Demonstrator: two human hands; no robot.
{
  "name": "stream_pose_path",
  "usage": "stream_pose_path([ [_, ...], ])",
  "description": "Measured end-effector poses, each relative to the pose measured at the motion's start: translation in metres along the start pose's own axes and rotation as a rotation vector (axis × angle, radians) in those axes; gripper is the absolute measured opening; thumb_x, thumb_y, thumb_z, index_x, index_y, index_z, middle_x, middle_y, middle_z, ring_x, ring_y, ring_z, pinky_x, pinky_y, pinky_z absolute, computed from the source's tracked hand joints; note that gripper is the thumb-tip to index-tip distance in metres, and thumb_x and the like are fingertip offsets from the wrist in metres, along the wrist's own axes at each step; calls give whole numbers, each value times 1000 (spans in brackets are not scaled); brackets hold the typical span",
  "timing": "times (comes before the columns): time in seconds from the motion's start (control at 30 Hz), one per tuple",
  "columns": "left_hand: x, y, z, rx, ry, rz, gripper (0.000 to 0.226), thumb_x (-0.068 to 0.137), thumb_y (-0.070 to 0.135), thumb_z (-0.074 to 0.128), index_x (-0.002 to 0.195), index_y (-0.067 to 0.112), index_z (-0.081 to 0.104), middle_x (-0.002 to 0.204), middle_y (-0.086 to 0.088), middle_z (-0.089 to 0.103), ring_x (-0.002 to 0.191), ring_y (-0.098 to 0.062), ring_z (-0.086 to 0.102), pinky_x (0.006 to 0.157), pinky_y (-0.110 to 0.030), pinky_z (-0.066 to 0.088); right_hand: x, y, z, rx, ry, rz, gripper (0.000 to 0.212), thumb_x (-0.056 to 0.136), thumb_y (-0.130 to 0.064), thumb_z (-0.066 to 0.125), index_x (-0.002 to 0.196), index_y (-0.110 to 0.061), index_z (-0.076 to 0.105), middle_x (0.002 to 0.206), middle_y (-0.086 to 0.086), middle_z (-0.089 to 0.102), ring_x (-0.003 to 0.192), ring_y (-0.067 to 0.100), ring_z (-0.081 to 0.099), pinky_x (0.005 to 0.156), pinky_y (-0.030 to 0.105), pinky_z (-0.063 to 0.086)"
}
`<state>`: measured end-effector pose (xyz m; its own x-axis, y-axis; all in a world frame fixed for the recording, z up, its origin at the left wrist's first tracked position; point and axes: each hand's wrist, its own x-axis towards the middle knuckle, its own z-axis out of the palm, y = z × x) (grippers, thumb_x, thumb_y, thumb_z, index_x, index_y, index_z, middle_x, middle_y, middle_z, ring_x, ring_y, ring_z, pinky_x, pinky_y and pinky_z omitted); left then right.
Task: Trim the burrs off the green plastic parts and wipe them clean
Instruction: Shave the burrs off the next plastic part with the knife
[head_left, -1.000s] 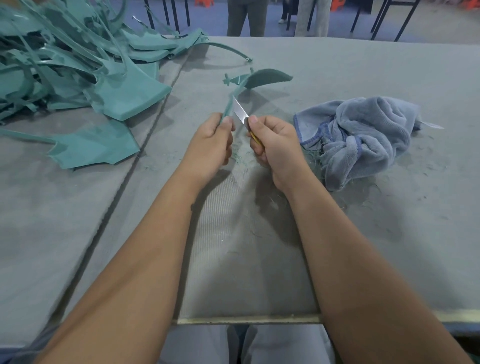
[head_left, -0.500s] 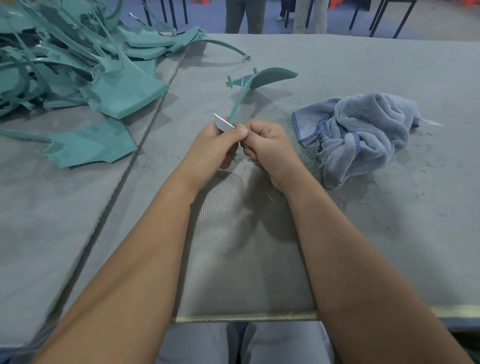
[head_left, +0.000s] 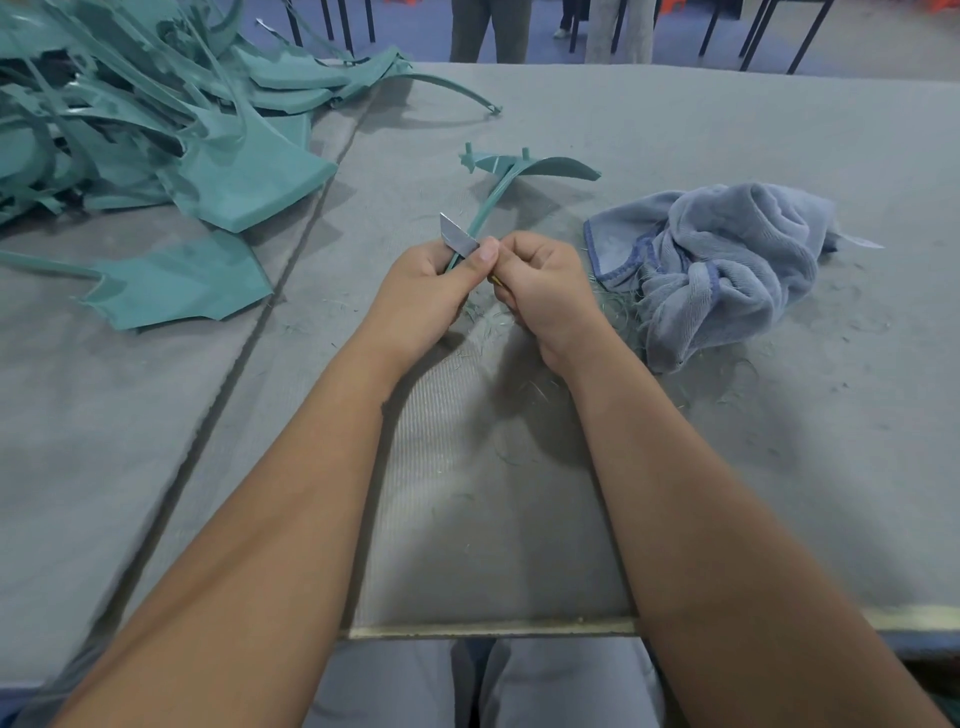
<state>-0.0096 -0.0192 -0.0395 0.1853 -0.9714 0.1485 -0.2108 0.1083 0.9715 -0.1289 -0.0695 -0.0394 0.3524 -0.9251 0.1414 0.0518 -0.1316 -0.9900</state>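
Between both hands (head_left: 467, 280), green part (head_left: 498, 192) points away (blade (head_left: 457, 240) crosswise).

Soft overhead light, faint shadows, edges warped

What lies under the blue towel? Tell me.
Thin green shavings poke out from under the blue towel along its near left edge, on the grey table. Whatever lies beneath the bunched middle is covered and cannot be seen.
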Motion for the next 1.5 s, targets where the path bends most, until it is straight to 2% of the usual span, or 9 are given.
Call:
stream_pose_path([
  [0.2, 1, 1, 2, 39, 60, -8, 47, 95, 44, 57, 55, 26, 39, 49, 6, 33, 43, -8, 26, 41, -23, 21, 2, 1, 1, 43, 37, -3, 35, 98, -9, 55, 63, -10, 49, 44, -6, 37, 40, 2, 29, 41, 13, 25],
  [0.33, 1, 2, -1, 76, 43, -8, 44, 97, 43, 54, 62, 16, 54, 52, 4, 43, 46, -10, 38, 45, -22, 32, 3, 3, 1, 17, 47, -12, 33, 97, -10, 55, 65, -8, 51, 47, -2, 38, 40, 2, 30, 42, 14, 26],
  [0.43, -1, 4, -5, 81, 30, -8, 27, 98, 34, 55, 85, 14, 68, 58, 3, 55, 51, -8, 50, 52, -21, 44, 4, 4, 0, -9, 5, -7, 32, 98, -12, 54, 66, -9, 53, 42, -7, 38, 39, 1, 29, 41, 13, 25],
  [0.63, -1, 9, -5, -65, -64, -32, 13, 100, 15, 53, 107, 7, 59, 62, -4, 57, 51, -12, 54, 52, -22, 49, 1, 0, 1, 6, -61, 10, 36, 100, -11, 51, 65, -12, 53, 40, -10, 39, 36, 0, 30, 40, 12, 27],
  [0.77, 1, 7, -6, -107, -89, -34, 13, 100, 6, 47, 99, 7, 60, 64, 2, 58, 54, -7, 54, 55, -20, 48, -2, -2, 0, -18, -70, 5, 32, 100, -12, 51, 68, -9, 54, 42, -9, 43, 38, 1, 34, 42, 12, 29],
  [0.97, 5, 4, -3, -180, -97, -76, 22, 101, 5, 42, 82, 11, 50, 54, 12, 36, 42, -1, 25, 42, -13, 23, -1, -3, 2, -53, -35, 3, 26, 99, -10, 51, 74, -2, 53, 53, 2, 34, 42, 3, 28, 43, 16, 24],
  [1.23, 5, 2, 2, -93, 29, -41, 13, 100, 11, 51, 92, 2, 57, 53, 6, 31, 40, -2, 25, 40, -15, 22, 0, -1, 1, -51, 13, -16, 39, 99, -12, 54, 60, -13, 47, 50, 1, 37, 39, 1, 30, 43, 14, 25],
  [1.43, 4, 2, 6, 23, 104, 24, 40, 97, 21, 58, 57, 23, 63, 46, 13, 34, 43, -2, 26, 43, -20, 23, 2, 1, 0, -71, 59, -7, 42, 99, -18, 54, 57, -17, 45, 48, -3, 38, 44, 7, 28, 47, 21, 25],
  [1.5, 4, 1, 6, 61, 132, 46, 36, 96, 25, 60, 62, 25, 68, 41, 14, 35, 43, -1, 28, 44, -19, 24, 3, 2, 0, -60, 77, -3, 42, 99, -18, 54, 58, -15, 45, 46, -5, 38, 43, 6, 28, 46, 20, 25],
])
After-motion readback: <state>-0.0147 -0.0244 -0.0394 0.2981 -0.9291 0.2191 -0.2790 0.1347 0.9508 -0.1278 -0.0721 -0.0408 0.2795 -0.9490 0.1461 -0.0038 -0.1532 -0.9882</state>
